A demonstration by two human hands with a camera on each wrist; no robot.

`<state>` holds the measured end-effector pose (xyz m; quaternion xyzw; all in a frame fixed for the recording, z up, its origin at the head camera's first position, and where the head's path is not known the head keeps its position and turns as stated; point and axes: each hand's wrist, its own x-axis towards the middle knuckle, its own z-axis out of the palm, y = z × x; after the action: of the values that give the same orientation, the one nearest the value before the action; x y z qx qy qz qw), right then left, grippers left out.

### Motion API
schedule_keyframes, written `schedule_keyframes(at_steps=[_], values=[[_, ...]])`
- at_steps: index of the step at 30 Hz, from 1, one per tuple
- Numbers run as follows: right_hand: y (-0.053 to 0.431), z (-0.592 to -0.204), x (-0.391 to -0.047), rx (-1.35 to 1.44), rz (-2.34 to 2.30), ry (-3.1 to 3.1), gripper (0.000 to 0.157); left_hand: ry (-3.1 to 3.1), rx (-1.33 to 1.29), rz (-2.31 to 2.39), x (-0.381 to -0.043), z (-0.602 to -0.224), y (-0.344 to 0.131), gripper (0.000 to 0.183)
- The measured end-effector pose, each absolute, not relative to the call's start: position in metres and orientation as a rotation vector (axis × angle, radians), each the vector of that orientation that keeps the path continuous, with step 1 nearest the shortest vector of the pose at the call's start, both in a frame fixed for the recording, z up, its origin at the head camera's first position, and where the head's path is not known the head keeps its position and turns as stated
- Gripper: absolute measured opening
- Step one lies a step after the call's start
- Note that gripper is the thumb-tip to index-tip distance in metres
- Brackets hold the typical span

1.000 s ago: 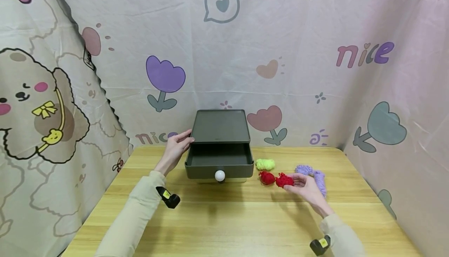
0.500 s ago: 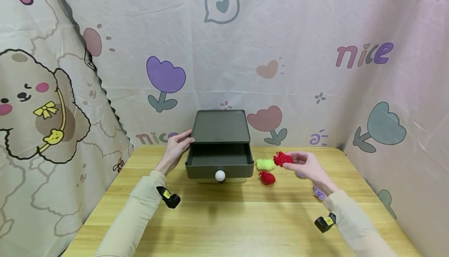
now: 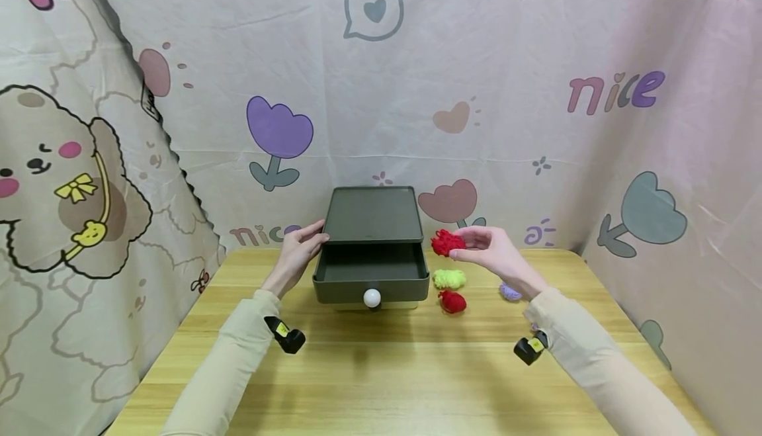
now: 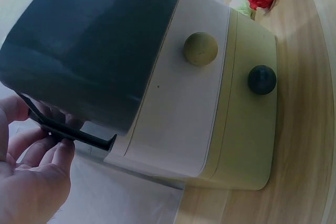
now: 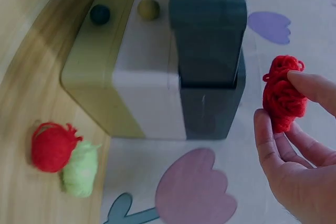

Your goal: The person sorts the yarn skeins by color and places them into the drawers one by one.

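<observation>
My right hand [image 3: 497,251] pinches a small red yarn ball [image 3: 448,243] between thumb and fingertips, raised above the table beside the cabinet's right side. In the right wrist view the same red ball [image 5: 285,94] shows loose loops of yarn. At the front left corner of a drawer cabinet [image 3: 375,214], my left hand [image 3: 296,255] grips the upper edge. The cabinet's dark grey top drawer [image 3: 370,290] is pulled out, with a white knob. The left wrist view shows the fingers [image 4: 35,153] curled at that edge.
Right of the cabinet lie a yellow-green yarn bundle [image 3: 449,279] and another red yarn ball [image 3: 452,302]. Purple yarn [image 3: 510,292] sits farther right, partly hidden by my right arm. Below the dark drawer are a white drawer [image 4: 176,85] and a yellow-green drawer [image 4: 247,124], both closed.
My right hand has lifted the red yarn ball off the table and carried it up and left toward the cabinet. The left hand and the pulled-out drawer have stayed put.
</observation>
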<state>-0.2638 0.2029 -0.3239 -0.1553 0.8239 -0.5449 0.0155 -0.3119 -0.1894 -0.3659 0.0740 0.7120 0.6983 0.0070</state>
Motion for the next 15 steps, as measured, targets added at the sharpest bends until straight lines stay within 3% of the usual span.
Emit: schedule_keyframes(at_steps=[15], values=[[0.144, -0.308, -0.274, -0.632, -1.670, 2.545, 0.044, 2.205, 0.250, 2.192, -0.311, -0.364, -0.189, 0.056]])
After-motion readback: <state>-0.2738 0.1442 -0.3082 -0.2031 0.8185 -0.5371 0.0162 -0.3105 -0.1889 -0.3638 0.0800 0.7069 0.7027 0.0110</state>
